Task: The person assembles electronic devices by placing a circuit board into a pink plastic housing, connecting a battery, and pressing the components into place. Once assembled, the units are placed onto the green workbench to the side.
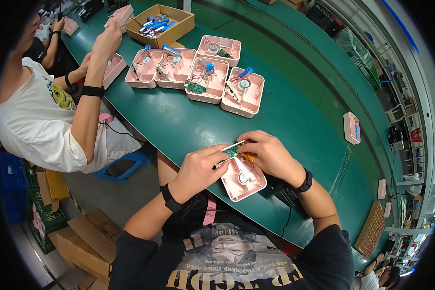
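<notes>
A pink plastic case (pixel 243 192) sits near the table's front edge, its hollow side up. Inside it lies a round silver speaker (pixel 244 178) with thin wires. Over the case's far end, my left hand (pixel 201 169) pinches a green circuit board (pixel 231 151) between fingers and thumb. My right hand (pixel 270 154) is closed at the board's other end, its fingertips on the board's edge. A small orange-yellow piece (pixel 248 157) shows under the right fingers; whether they grip it too is hidden.
Several open pink cases (pixel 244 94) with speakers, boards and blue cells stand ahead on the green table (pixel 179 123). A cardboard box (pixel 179 24) of blue cells is behind them. A co-worker (pixel 58 116) handles a case on the left. One case (pixel 352 128) lies far right.
</notes>
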Motion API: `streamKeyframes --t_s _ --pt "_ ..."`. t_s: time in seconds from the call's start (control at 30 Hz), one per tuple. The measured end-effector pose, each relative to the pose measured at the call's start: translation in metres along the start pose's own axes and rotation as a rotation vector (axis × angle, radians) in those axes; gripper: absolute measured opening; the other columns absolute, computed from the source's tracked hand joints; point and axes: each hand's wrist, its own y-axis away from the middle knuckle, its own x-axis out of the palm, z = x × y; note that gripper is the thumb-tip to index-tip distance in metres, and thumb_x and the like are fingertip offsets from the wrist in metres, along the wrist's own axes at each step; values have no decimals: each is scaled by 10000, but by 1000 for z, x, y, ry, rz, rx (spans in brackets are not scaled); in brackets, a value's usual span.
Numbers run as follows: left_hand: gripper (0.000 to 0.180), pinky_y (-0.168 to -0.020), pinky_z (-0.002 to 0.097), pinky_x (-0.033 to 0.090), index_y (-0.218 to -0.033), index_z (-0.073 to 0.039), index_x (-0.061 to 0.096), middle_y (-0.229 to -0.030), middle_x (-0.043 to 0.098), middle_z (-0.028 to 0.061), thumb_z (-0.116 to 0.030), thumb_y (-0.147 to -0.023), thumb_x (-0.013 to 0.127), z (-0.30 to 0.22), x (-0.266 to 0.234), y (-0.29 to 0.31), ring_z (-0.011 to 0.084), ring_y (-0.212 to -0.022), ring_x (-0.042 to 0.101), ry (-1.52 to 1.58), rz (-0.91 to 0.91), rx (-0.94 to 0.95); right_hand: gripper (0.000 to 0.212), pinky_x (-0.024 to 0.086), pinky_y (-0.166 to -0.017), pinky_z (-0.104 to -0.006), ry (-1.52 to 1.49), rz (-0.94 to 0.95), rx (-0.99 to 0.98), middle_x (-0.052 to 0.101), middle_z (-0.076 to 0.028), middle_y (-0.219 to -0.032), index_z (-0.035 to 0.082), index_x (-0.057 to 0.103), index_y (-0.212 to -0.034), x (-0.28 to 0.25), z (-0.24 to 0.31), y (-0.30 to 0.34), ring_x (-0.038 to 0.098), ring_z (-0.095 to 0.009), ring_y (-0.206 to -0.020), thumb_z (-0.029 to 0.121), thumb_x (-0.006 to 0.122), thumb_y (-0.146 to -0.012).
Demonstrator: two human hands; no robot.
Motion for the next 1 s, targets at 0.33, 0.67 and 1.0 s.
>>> streamKeyframes --t_s 0.33,0.67,1.0 --pt "124 -765 401 644 -994 -36 819 -1126 781 126 -111 -896 814 -2 -2 -3 310 -874 775 -162 40 79 149 601 -884 -424 117 52 4 765 -100 -1125 45 816 -979 -2 2 -9 727 -317 -1018 83 789 -838" --pt "96 -761 404 635 -966 -39 808 -1090 767 134 -108 -900 802 1 -2 -5 319 -874 763 -161 80 77 135 596 -888 -432 161 124 40 755 -109 -1140 29 795 -963 -5 2 -9 724 -337 -1022 67 771 -836" --pt "74 -707 422 601 -905 -39 767 -898 661 108 -104 -885 795 -6 -9 1 305 -810 702 -222 74 64 220 566 -1003 -428 -76 -20 135 705 -127 -1329 50 779 -1191 -30 -24 25 675 -342 -1206 95 745 -978"
